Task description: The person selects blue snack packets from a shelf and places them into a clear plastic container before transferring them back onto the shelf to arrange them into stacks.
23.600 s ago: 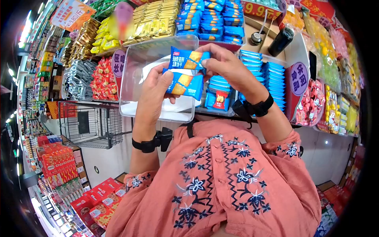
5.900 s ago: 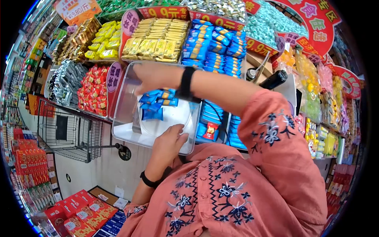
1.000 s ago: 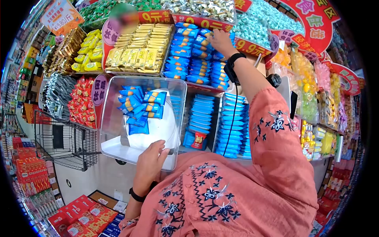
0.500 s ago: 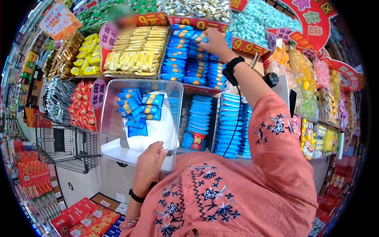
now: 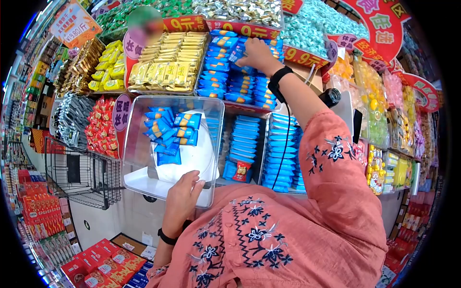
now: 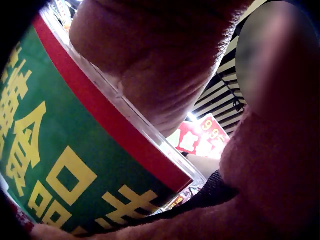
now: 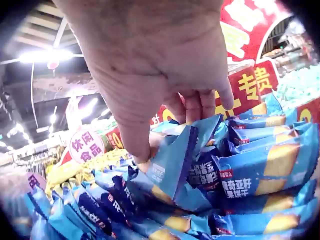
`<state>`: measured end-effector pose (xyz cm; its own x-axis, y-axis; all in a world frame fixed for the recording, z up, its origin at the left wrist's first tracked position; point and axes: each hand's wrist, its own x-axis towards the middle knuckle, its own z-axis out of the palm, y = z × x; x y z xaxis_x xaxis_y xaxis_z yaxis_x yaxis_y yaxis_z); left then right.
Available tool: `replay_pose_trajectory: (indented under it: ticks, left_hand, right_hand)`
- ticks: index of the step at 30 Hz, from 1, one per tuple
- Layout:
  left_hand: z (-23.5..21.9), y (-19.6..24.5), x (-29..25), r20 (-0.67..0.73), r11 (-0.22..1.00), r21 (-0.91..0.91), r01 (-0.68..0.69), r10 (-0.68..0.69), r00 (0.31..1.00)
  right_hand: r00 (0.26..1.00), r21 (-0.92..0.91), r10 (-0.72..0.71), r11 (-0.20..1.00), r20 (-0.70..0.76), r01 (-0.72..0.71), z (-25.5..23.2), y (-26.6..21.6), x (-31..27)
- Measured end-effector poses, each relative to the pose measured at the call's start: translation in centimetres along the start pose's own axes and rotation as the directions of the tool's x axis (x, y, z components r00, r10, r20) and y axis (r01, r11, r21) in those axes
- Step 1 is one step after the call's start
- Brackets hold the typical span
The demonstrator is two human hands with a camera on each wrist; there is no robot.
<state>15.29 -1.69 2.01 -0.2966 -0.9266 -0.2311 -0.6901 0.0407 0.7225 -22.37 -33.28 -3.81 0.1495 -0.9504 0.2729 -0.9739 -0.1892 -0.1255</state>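
Note:
My right hand (image 5: 260,56) is over the blue stacks at the back and pinches a blue biscuit packet (image 7: 172,160) between thumb and fingers. In the right wrist view the packet stands tilted above other blue biscuit packets (image 7: 265,170). My left hand (image 5: 181,194) lies with relaxed fingers at the near right rim of a clear plastic bin (image 5: 130,158). In the left wrist view the thumb side overlaps the bin's edge, beside a green and red label (image 6: 75,135). Several blue biscuit packets (image 5: 165,129) lie piled on a white round surface (image 5: 194,158) inside the bin.
Gold packets (image 5: 168,74) fill the bin left of the blue stacks. Nearer me stand more blue packets (image 5: 278,153) and a red-marked one (image 5: 241,170). A black cable (image 5: 286,149) hangs from the right wrist. A dark bottle (image 5: 330,97) stands right; a wire cart (image 5: 84,173) is left.
Earlier both hands held blue packets over the bin; now packets are piled in it. Since a second ago, my right hand has shifted left and nearer over the stacks. The left hand stays put.

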Motion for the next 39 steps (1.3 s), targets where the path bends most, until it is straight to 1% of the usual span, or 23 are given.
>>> replay_pose_trajectory:
  ticks: [1,2,5,6,9,10,13,15,16,17,19,21,23,26,27,29,31,32,35,36,37,38,39]
  left_hand:
    - [0.0,0.0,0.0,0.000,1.000,0.003,-0.001,0.001,1.000]
    - [0.0,-0.1,0.0,0.002,1.000,0.002,-0.002,0.002,1.000]
    - [0.0,0.0,0.0,0.005,1.000,-0.006,0.001,-0.001,1.000]
    - [0.0,0.1,0.0,0.004,1.000,-0.012,0.005,-0.005,1.000]
    - [0.0,0.1,0.0,-0.006,1.000,-0.002,-0.022,0.022,1.000]
    - [0.0,0.0,-0.1,-0.011,1.000,0.005,-0.027,0.027,1.000]
    - [0.2,-0.6,-0.2,-0.033,0.997,0.037,-0.065,0.066,0.997]
    - [-0.1,-0.2,-0.2,0.006,0.998,0.057,-0.003,0.003,1.000]
    - [-0.1,-0.2,-0.2,0.002,0.998,0.066,-0.015,0.015,1.000]
    - [-0.1,-0.2,-0.2,0.000,0.997,0.075,-0.032,0.032,0.999]
    - [-0.2,-0.2,-0.2,-0.006,0.996,0.073,-0.042,0.042,0.999]
    - [-0.3,-0.3,-0.3,-0.005,0.996,0.074,-0.043,0.044,0.999]
    - [-0.3,-0.4,-0.3,0.004,0.997,0.069,-0.030,0.030,1.000]
    - [-0.2,-0.6,-0.3,0.008,0.994,0.112,-0.021,0.020,1.000]
    - [-0.1,-0.6,-0.2,-0.009,0.996,0.080,-0.028,0.028,1.000]
    - [0.2,-0.9,-0.2,-0.034,0.999,0.009,-0.053,0.053,0.998]
    - [0.3,-0.9,-0.3,-0.011,0.996,0.071,-0.063,0.064,0.998]
    - [0.3,-0.8,-0.2,-0.008,0.997,0.060,-0.053,0.054,0.999]
    - [0.3,-0.8,-0.3,0.006,0.999,0.047,-0.026,0.026,1.000]
    - [0.3,-0.8,-0.2,0.009,0.999,0.045,-0.018,0.018,1.000]
    - [0.3,-0.7,-0.2,0.011,0.999,0.040,-0.016,0.015,1.000]
    - [0.3,-0.5,-0.3,0.014,0.999,0.037,-0.012,0.011,1.000]
    - [0.3,-0.4,-0.3,0.016,0.999,0.033,-0.007,0.007,1.000]
  right_hand:
    - [1.000,-0.031,-0.022,0.999,-0.009,0.022,-0.3,-0.4,-0.3]
    - [0.996,-0.038,-0.040,0.999,-0.076,0.037,0.6,-0.4,-0.7]
    - [0.998,0.016,0.002,1.000,-0.069,-0.001,0.9,-1.2,-1.4]
    - [0.995,0.031,-0.012,0.999,-0.101,0.015,0.9,-1.3,-1.5]
    - [0.992,0.059,0.071,0.996,-0.102,-0.065,0.4,-1.5,-0.9]
    - [0.982,0.114,0.057,0.993,-0.182,-0.037,0.1,-1.7,-1.3]
    - [0.970,0.270,0.023,0.962,-0.242,0.045,-1.9,-2.7,-1.1]
    - [0.957,0.421,0.016,0.900,-0.288,0.111,-4.5,-5.9,-1.4]
    - [0.967,0.539,0.004,0.831,-0.257,0.139,-6.1,-8.1,-1.8]
    - [0.985,0.553,-0.029,0.825,-0.169,0.119,-7.8,-10.4,-2.1]
    - [0.985,0.679,-0.132,0.734,0.113,0.020,-8.8,-14.3,-2.9]
    - [0.934,0.610,-0.274,0.788,0.228,0.083,-8.1,-17.8,-4.0]
    - [0.831,0.624,-0.365,0.781,0.419,0.028,-7.9,-20.5,-4.8]
    - [0.858,0.559,-0.453,0.788,0.242,0.259,-2.5,-21.8,-5.0]
    - [0.876,0.633,-0.465,0.718,0.129,0.287,-2.3,-22.0,-5.5]
    - [0.888,0.581,-0.443,0.759,0.128,0.295,-2.0,-22.6,-5.6]
    - [0.870,0.586,-0.490,0.723,0.061,0.366,-4.4,-22.4,-6.6]
    - [0.877,0.558,-0.475,0.749,0.075,0.358,-5.3,-22.2,-6.8]
    - [0.932,0.645,-0.354,0.695,-0.075,0.316,-6.5,-19.5,-6.9]
    - [0.950,0.580,-0.293,0.758,-0.106,0.298,-6.1,-17.6,-6.2]
    - [0.947,0.573,-0.260,0.754,-0.190,0.323,-5.5,-14.8,-5.4]
    - [0.959,0.582,-0.186,0.765,-0.212,0.277,-5.9,-12.1,-5.2]
    - [0.962,0.453,-0.158,0.857,-0.222,0.245,-5.6,-8.7,-4.8]
